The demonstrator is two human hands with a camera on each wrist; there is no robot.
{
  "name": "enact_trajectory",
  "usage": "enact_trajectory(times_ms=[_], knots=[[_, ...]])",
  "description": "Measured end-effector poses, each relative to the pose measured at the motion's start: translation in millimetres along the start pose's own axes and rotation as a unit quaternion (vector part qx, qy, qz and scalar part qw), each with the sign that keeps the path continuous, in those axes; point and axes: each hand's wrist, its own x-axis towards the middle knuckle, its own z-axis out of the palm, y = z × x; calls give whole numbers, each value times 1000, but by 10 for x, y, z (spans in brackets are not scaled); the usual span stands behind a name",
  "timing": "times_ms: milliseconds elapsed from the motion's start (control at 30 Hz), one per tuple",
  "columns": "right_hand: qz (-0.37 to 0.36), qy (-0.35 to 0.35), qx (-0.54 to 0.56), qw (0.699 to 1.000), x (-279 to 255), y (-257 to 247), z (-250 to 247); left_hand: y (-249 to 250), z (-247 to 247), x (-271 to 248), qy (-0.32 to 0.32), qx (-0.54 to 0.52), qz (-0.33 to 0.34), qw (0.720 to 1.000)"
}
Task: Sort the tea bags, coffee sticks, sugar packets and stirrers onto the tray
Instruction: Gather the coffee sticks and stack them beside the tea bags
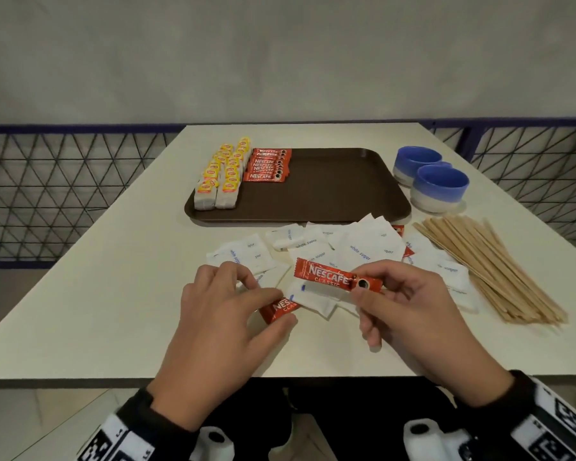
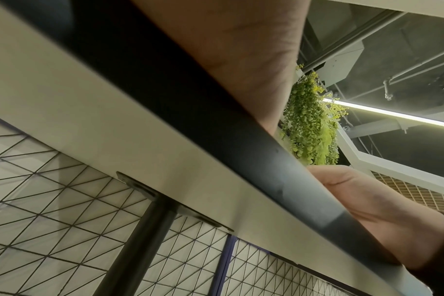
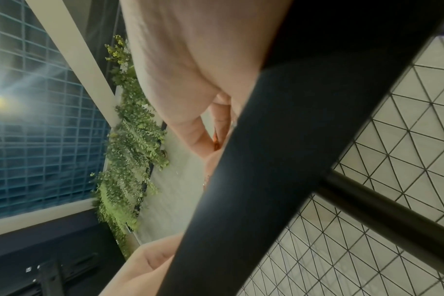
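Note:
My right hand [image 1: 363, 289] pinches a red coffee stick [image 1: 326, 277] by its right end and holds it above the scattered white sugar packets [image 1: 356, 247]. A sliver of that stick [image 3: 215, 141] shows between the fingers in the right wrist view. Thumb and forefinger of my left hand [image 1: 281, 309] pinch a second coffee stick [image 1: 288, 306], which lies partly under a sugar packet. The brown tray [image 1: 330, 191] holds two rows of yellow-tagged tea bags [image 1: 218, 176] at its left end, with a stack of coffee sticks [image 1: 268, 164] beside them. Wooden stirrers [image 1: 489, 267] lie in a loose bundle at the right.
Two blue and white bowls [image 1: 439, 186] stand right of the tray. Red ends of other coffee sticks [image 1: 408, 252] peek out from under the sugar packets. The table's near edge [image 2: 215, 120] blocks most of both wrist views. A mesh railing [image 1: 64, 181] runs behind the table.

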Motion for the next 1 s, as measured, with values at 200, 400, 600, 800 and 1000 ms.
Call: enact_trajectory(times_ms=[200, 400, 600, 800, 1000], knots=[[-25, -18, -13, 999, -45, 11, -5, -6, -11, -6, 18, -21, 1, 1000], [-15, -55, -45, 997, -86, 26, -3, 34, -63, 16, 9, -86, -52, 995], [-6, -77, -67, 995, -108, 36, 37, 85, -92, -15, 90, -170, -97, 976], [-17, -88, -94, 992, -50, 2, 150, -9, -89, -49, 159, -335, -118, 921], [-32, -52, -68, 996, -48, 31, 170, -17, -139, -63, 76, -397, -7, 915]])
